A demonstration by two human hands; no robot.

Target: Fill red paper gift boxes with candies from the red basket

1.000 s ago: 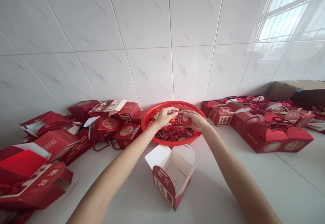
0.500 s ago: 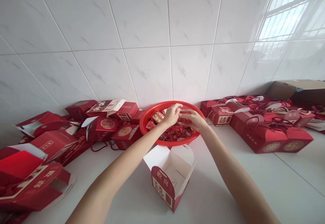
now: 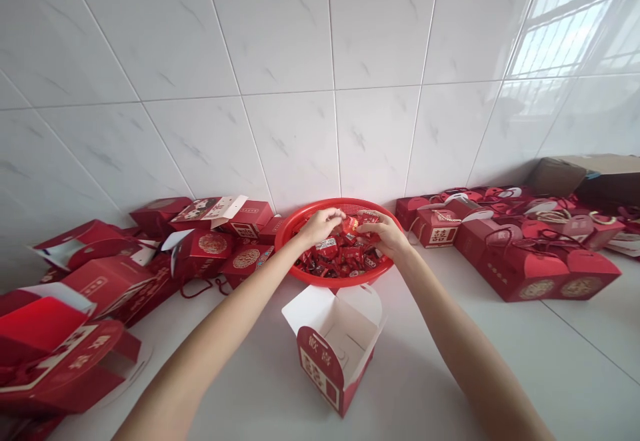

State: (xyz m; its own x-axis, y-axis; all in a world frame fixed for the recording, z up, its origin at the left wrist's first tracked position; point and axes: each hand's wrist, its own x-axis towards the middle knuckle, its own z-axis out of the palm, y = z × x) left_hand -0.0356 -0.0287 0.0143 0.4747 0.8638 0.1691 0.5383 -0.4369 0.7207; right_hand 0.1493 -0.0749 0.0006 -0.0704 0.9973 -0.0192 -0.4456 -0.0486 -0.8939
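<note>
In the middle, a red plastic basket [image 3: 287, 264] holds many small candies in red wrappers [image 3: 345, 257]. Over its left half is my left hand [image 3: 323, 225], its fingers loosely bent and apart, with nothing visible in them. On the right side of the basket, my right hand [image 3: 384, 233] has thumb and fingers round a red wrapped candy [image 3: 369, 219]. Another red packet [image 3: 350, 225] shows in the gap between both hands. In front of the basket, between my forearms, stands an open red gift box [image 3: 320, 364] with a white inside; no candy shows in it.
Red gift boxes [image 3: 107, 281] lie heaped on the left, several with open flaps. More red boxes with cord handles [image 3: 530, 261] stand in rows on the right. A brown cardboard box [image 3: 560, 177] is at the far right. A tiled wall [image 3: 290, 141] rises behind the basket.
My hands have drawn apart, the left one moving left and slightly down. Red packets between them now show, and the gold packet at the basket's left is hidden. The open box has stayed put.
</note>
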